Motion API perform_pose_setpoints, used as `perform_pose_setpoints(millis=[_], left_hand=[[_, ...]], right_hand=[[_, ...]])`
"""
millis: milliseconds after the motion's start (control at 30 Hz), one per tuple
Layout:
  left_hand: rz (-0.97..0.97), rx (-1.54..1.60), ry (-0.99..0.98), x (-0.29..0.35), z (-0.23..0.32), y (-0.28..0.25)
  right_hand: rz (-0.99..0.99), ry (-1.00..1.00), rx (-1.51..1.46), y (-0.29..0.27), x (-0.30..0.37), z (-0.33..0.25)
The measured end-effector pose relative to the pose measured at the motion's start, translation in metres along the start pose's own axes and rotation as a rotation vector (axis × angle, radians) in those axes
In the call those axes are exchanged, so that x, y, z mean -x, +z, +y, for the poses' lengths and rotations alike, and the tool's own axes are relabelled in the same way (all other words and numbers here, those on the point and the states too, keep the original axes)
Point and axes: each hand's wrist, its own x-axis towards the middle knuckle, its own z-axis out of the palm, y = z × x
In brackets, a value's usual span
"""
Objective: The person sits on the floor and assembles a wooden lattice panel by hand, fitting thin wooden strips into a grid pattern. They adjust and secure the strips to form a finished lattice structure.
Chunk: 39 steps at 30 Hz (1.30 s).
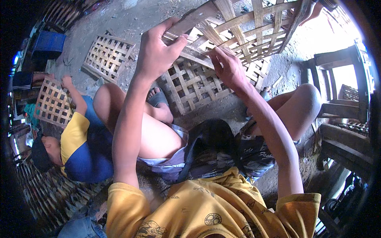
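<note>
A woven bamboo lattice panel (258, 23) with a wooden frame is held up and tilted in front of me. My left hand (158, 51) is closed round its left corner, the thumb pressing on the frame edge. Lower along the same edge, my right hand (231, 72) has its fingers bent against the rail and the ends of the strips. Whether it pinches one single strip is hard to make out. Beneath the raised panel, another lattice panel (192, 89) lies on the ground between my feet, partly hidden by the first.
A further lattice panel (107, 57) lies on the dirt floor at the far left. At the left, a person in a yellow and blue shirt (85, 152) handles a lattice panel (54, 101). A blue box (48, 44) stands behind. Wooden frames (341, 83) stand at the right.
</note>
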Motion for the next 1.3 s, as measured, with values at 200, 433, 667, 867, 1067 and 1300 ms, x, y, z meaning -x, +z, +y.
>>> perform_pose_setpoints(millis=[200,433,667,867,1067,1300], left_hand=[[0.037,-0.018,-0.021,0.002,-0.013,-0.003],[0.031,0.147,-0.020,0.004,-0.013,0.000],[-0.050,0.429,-0.122,0.003,-0.014,0.004],[0.132,0.742,-0.164,-0.003,0.004,0.002],[0.198,0.829,-0.108,-0.006,0.020,-0.019],[0.149,0.801,-0.136,-0.002,0.029,-0.003]], right_hand=[[-0.052,-0.015,0.065,0.009,0.014,0.032],[-0.106,0.098,0.136,0.009,0.023,0.045],[-0.160,0.421,0.304,-0.001,0.035,0.087],[0.227,0.287,0.160,-0.020,0.006,0.079],[0.427,0.348,0.006,-0.058,-0.019,0.012],[0.437,0.043,0.016,-0.070,-0.015,-0.033]])
